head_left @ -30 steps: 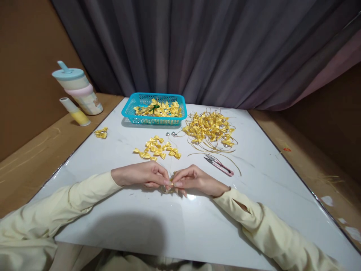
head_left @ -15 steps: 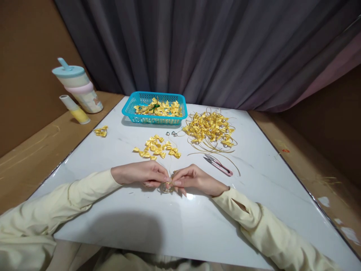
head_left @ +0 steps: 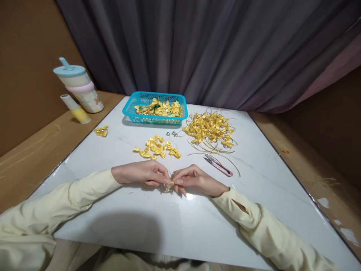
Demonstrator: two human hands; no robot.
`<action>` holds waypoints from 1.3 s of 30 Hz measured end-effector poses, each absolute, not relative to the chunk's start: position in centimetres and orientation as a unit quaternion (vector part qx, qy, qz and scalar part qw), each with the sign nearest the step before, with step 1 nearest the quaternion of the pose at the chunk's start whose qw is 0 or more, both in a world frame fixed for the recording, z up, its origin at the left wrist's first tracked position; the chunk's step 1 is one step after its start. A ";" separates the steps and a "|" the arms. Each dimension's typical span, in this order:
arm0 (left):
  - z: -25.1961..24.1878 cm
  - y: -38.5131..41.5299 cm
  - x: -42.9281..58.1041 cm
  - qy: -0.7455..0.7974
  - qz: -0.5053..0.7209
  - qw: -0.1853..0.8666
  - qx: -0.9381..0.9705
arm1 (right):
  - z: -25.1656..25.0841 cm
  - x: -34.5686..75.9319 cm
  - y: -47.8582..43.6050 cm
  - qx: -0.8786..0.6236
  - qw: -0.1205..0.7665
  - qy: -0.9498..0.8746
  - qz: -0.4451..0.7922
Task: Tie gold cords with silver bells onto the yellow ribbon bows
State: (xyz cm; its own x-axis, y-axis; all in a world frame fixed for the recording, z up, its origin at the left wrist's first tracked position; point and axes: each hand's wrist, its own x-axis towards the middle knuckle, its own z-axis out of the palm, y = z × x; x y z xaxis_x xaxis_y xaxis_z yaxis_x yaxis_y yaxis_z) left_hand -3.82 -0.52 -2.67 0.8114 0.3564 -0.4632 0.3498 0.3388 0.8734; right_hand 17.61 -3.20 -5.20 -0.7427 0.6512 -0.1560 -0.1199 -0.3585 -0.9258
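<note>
My left hand (head_left: 154, 174) and my right hand (head_left: 191, 178) meet low over the white tabletop, both closed in a pinch. Between their fingertips runs a thin gold cord (head_left: 167, 190), with a small loop hanging below the fingers. A bit of yellow shows at the pinch, too small to make out. Just beyond my hands lie several yellow satin bows (head_left: 159, 146). A thin thread leads from the fingertips up to some small silver bells (head_left: 174, 134). Pink-handled thread snips (head_left: 218, 165) rest to the right of my right hand.
A blue plastic basket (head_left: 155, 121) at the back holds bows and cords. Right of it lies a heap of bows with bells and gold cords (head_left: 210, 128). A small bow bundle (head_left: 101, 131), a glue bottle (head_left: 76, 110) and a lidded tumbler (head_left: 81, 90) are at the left.
My fingertips have shifted slightly, and the cord loop between them now shows lower and flatter. Both hands keep their pinch; the things on the table have stayed put.
</note>
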 end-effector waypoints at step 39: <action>-1.7 -1.1 -3.8 0.332 -0.002 0.683 0.651 | -3.8 17.1 -3.8 -0.343 0.207 -0.567 0.720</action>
State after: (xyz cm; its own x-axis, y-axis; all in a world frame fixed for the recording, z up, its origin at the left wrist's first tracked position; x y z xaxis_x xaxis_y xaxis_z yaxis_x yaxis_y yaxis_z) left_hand -3.80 -1.08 -1.72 0.7799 0.4286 -0.4562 0.4354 0.1522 0.8873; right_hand 17.09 -3.76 -3.83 -0.6793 0.6869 -0.2581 0.0909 -0.2703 -0.9585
